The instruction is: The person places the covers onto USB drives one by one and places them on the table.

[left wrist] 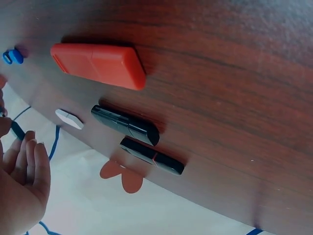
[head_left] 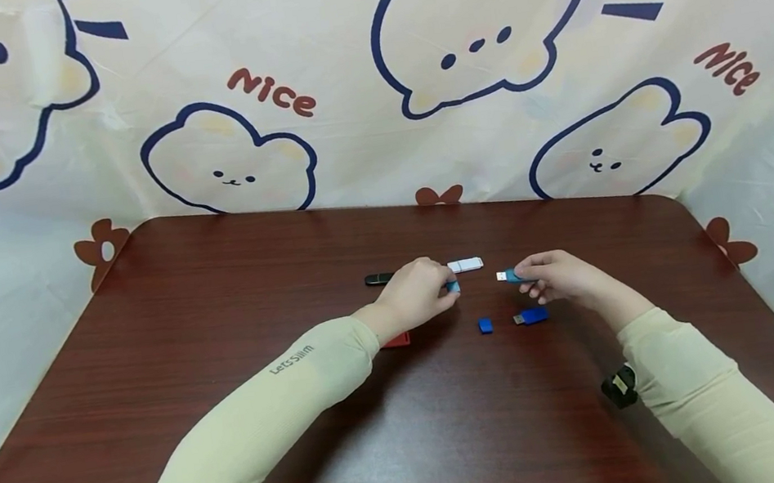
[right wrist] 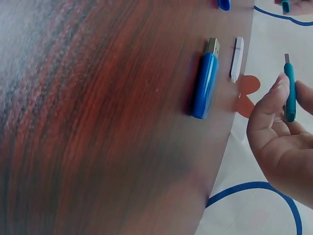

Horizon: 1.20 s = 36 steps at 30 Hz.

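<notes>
My right hand (head_left: 566,276) pinches an uncapped teal USB stick (right wrist: 290,93) between thumb and finger, its metal plug pointing left toward the other hand. With its fingertips my left hand (head_left: 413,295) holds the small teal cap (head_left: 453,287). Cap and stick are apart, with a gap between the hands. Below the right hand a blue USB stick (head_left: 534,316) lies on the table with its plug bare. Its blue cap (head_left: 485,326) lies separately to the left.
A white USB stick (head_left: 465,265) lies behind the hands. Near the left hand are a red USB stick (left wrist: 100,63) and two black ones, a thicker one (left wrist: 124,125) and a slimmer one (left wrist: 151,156). A printed cloth (head_left: 360,154) hangs behind the brown table (head_left: 217,298).
</notes>
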Available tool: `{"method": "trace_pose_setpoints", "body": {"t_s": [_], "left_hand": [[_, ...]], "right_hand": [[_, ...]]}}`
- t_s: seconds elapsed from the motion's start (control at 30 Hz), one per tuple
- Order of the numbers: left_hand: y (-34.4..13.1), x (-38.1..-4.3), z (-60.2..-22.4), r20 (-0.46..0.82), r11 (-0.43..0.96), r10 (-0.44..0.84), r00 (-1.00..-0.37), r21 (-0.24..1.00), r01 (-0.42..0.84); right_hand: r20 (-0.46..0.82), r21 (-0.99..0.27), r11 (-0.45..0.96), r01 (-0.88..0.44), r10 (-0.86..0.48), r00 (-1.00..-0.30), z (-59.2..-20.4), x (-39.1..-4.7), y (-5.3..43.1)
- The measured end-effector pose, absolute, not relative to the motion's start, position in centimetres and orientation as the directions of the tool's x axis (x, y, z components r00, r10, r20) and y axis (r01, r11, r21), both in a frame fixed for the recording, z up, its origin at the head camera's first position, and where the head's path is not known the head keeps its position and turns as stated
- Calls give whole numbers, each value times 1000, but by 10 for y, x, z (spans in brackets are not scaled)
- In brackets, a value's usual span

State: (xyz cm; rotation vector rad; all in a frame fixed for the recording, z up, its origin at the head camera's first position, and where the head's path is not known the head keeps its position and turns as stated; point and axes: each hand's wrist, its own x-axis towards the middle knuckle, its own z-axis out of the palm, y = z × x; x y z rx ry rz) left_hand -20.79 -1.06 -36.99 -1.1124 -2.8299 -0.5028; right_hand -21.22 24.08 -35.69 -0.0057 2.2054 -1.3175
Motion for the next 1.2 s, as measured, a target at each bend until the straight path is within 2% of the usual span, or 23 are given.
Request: {"method": "trace_pose_setpoints", "body": {"t_s": [0.53, 1.2], "left_hand": [[-9, -207, -370, 237, 656, 670, -704, 256, 710], [-7, -200, -365, 257, 679, 666, -701, 180, 712]], "right_hand": [[-453, -822, 509, 256, -311, -836, -355, -210, 231], [-430, -832, 512, 216, -346, -834, -350, -202, 212]]}}
